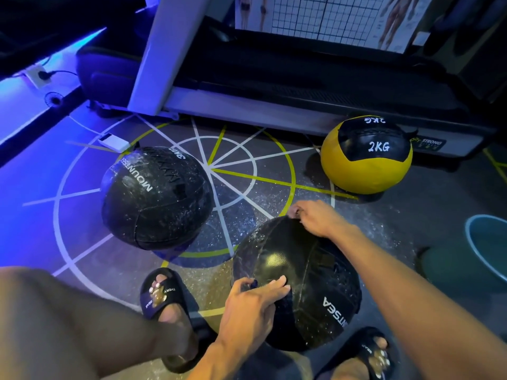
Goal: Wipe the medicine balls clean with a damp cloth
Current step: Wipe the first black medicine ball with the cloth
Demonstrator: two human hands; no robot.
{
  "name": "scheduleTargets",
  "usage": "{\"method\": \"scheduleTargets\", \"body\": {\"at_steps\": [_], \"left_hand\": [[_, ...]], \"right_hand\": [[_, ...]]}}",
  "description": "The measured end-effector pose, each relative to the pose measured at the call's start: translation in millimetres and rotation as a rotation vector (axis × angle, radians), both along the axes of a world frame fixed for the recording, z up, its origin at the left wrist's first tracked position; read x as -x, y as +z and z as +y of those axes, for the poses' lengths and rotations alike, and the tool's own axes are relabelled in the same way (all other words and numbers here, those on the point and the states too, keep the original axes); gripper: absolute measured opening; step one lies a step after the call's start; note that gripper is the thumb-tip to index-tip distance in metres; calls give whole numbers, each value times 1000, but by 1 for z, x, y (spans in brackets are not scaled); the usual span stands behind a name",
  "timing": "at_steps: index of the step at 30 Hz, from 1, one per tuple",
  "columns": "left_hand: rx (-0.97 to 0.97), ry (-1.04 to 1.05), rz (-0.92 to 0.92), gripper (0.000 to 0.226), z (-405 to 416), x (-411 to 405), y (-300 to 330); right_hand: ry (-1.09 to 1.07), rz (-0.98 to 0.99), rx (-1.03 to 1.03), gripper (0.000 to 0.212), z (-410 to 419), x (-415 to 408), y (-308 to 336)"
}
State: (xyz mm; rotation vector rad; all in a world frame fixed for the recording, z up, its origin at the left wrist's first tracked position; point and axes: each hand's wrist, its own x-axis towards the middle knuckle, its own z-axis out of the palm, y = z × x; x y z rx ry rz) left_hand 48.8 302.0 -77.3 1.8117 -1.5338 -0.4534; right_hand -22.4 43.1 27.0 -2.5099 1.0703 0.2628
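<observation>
In front of the treadmill [274, 86], I hold the near black ball [296, 283] between my feet.
Left hand [252, 305] pinches dark cloth [282, 300] on its near side; right hand [315, 218] pinches its far top edge.

1. Speckled grey rubber floor [274, 198] marked with white and yellow circle-and-spoke lines.
2. Beyond it, white-framed black-belt treadmill [274, 78].
3. Against the far wall, white anatomy grid poster [329, 15].
4. From the left, blue-violet light.
</observation>
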Motion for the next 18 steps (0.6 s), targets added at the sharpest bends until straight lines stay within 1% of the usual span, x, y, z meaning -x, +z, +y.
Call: {"method": "scheduleTargets", "body": {"at_steps": [1, 2, 4, 5, 7, 9, 10, 11, 13, 15, 16, 17, 18], "left_hand": [[-7, 3, -2, 58, -1, -1, 0], [-3, 1, -3, 58, -1, -3, 0], [12, 12, 9, 58, 0, -7, -5], [7, 17, 15, 59, 1, -9, -4], [-15, -5, 8, 59, 1, -7, -2], [-38, -27, -7, 60, 1, -3, -1], [-49, -31, -8, 61, 0, -3, 0], [-50, -34, -18, 61, -2, -3, -1], [-32, -31, -41, 61, -5, -5, -2], [-12, -18, -27, 57, -6, -6, 0], [-12, -18, -15, 56, -7, -6, 1], [-16, -20, -12, 57, -8, -6, 2], [-19, -21, -17, 59, -9, -4, 2]], "right_hand": [[-12, 9, 15, 35, 2, 1, -1], [39, 7, 28, 34, 10, 2, -4], [161, -45, -17, 30, 27, 4, -4], [172, -70, -60, 29, 34, 7, 1], [109, -100, -103, 27, 21, 15, 8], [30, -113, -55, 28, 9, 20, 10], [50, -104, -42, 28, 13, 21, 10], [112, -95, -47, 30, 21, 21, 4], [301, -84, -91, 38, 52, 28, -6], [365, -116, -201, 39, 79, 42, -5], [376, -136, -237, 37, 82, 49, -4], [340, -166, -249, 36, 79, 54, -3], [259, -202, -221, 38, 72, 58, -3]]}}
